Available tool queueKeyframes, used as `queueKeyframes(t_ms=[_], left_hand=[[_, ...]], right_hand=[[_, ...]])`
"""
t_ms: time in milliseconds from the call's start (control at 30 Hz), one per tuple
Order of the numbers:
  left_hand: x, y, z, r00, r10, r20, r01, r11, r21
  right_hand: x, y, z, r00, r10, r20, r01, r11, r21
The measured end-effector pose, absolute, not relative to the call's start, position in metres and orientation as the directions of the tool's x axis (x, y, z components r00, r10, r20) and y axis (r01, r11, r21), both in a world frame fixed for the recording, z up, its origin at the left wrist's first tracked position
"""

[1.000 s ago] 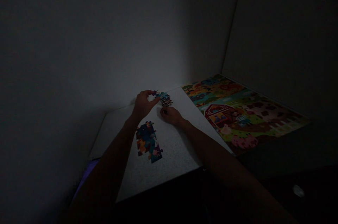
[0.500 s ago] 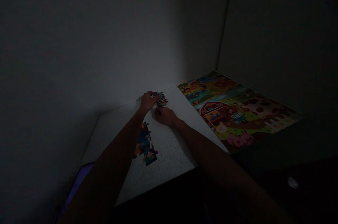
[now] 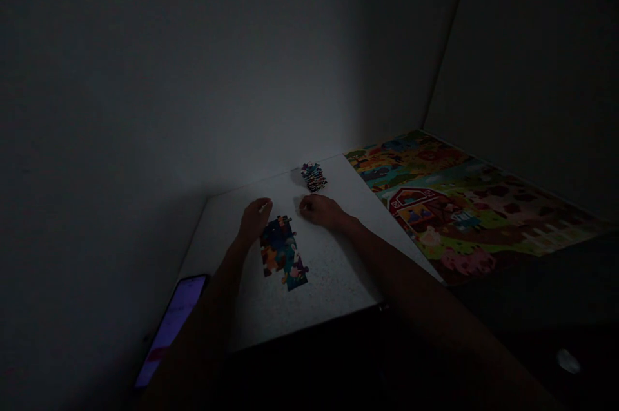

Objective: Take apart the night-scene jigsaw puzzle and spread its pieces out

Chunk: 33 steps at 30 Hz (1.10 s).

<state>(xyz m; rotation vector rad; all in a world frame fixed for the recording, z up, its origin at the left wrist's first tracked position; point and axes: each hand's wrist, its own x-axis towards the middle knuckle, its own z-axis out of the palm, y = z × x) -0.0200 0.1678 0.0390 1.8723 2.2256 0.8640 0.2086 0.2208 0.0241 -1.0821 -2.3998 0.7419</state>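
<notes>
In the dim head view, a joined section of jigsaw puzzle (image 3: 283,246) with dark blue, orange and purple patches lies on a white tabletop (image 3: 338,262). My left hand (image 3: 254,220) is just beyond its upper left corner, fingers curled into a pinch; whatever they hold is too dark to tell. To the right of the section, my right hand (image 3: 322,210) is closed near the table surface, and its fingertips hide any content. Beyond my right hand stands a stack of puzzle pieces (image 3: 313,177), with neither hand on it.
A large printed farm-animal picture (image 3: 454,211) covers the table's right side. At the lower left is a phone (image 3: 171,327) with a lit screen, partly behind my left forearm. Walls (image 3: 271,75) rise along the table's back and right edges.
My left hand has left the stack of pieces and come back toward the joined section. My right hand stays closed near the stack. The view has shifted, revealing more of the phone.
</notes>
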Motion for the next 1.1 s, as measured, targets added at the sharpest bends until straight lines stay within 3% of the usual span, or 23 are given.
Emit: queueKeyframes(t_ms=[267, 600, 833, 1100], left_hand=[[-0.013, 0.123, 0.013, -0.167, 0.932, 0.321, 0.939, 0.051, 0.341], [-0.004, 0.121, 0.014, -0.168, 0.929, 0.331, 0.957, 0.073, 0.281], [-0.002, 0.120, 0.018, -0.146, 0.934, 0.327, 0.953, 0.043, 0.301], [0.000, 0.119, 0.023, -0.122, 0.944, 0.306, 0.942, 0.013, 0.335]], right_hand=[[0.190, 0.213, 0.010, -0.698, 0.656, 0.287, 0.483, 0.727, -0.488], [0.174, 0.202, 0.000, -0.685, 0.666, 0.297, 0.541, 0.737, -0.405], [0.175, 0.199, 0.005, -0.695, 0.687, 0.213, 0.576, 0.709, -0.407], [0.171, 0.203, 0.006, -0.652, 0.735, 0.188, 0.578, 0.642, -0.504]])
